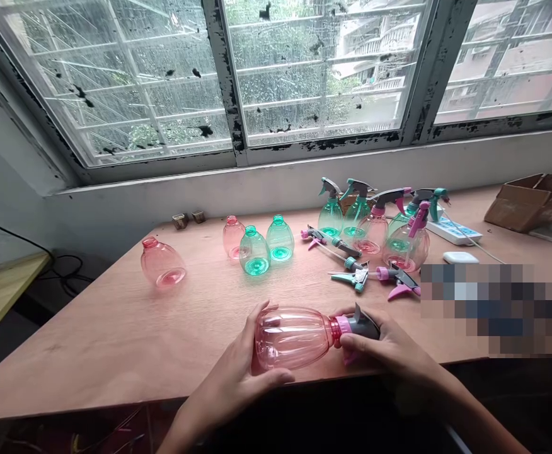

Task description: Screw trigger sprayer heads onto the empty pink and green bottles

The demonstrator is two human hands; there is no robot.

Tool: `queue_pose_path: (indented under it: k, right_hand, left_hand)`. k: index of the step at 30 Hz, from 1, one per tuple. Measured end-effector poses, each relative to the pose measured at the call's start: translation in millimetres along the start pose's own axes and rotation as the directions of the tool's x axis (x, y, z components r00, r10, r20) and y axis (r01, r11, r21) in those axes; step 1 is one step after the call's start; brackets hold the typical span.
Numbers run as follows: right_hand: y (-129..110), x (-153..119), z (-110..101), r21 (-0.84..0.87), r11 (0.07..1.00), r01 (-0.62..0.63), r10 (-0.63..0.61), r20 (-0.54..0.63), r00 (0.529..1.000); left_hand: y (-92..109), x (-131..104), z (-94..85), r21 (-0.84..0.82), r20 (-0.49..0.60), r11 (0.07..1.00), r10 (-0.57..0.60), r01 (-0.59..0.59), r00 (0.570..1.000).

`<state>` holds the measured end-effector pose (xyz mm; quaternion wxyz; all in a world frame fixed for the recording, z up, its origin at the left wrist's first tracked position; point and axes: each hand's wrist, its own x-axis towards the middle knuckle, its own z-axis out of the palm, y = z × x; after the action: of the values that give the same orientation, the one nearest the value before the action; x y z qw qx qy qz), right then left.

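Observation:
A clear pink spray bottle (pixel 295 337) lies on its side near the table's front edge, its neck toward the right. My left hand (pixel 247 359) wraps round its base end. At the neck, my right hand (pixel 382 343) is closed on the grey and pink spray head (pixel 358 323), whose pink collar sits against the bottle's mouth. Whether the collar is fully seated cannot be told. Just beyond lie loose spray heads, among them a teal one (pixel 354 277) and a pink and grey one (pixel 399 280).
Headless bottles stand left of centre: a green one (pixel 255 252), another green one (pixel 280 238) and a pink one (pixel 233 238). A pink bottle (pixel 162 265) leans farther left. Several bottles with heads (pixel 358 211) stand at back right, near a power strip (pixel 453 230) and a cardboard box (pixel 522 202).

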<state>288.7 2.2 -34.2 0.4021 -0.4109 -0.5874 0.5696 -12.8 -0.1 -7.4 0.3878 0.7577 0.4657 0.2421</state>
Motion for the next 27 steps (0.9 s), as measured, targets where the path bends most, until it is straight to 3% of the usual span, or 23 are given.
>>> queue_pose_path:
  k: [14, 27]
  right_hand:
    - [-11, -2, 3, -0.002, 1.0, -0.023, 0.023, -0.025, 0.999]
    - [-7, -2, 0, -0.004, 0.999, -0.032, 0.032, -0.014, 0.999]
  left_hand:
    - [-1, -1, 0.0, 0.019, -0.008, 1.0, 0.024, -0.023, 1.0]
    - [6, -2, -0.7, 0.03, -0.005, 1.0, 0.003, -0.003, 1.0]
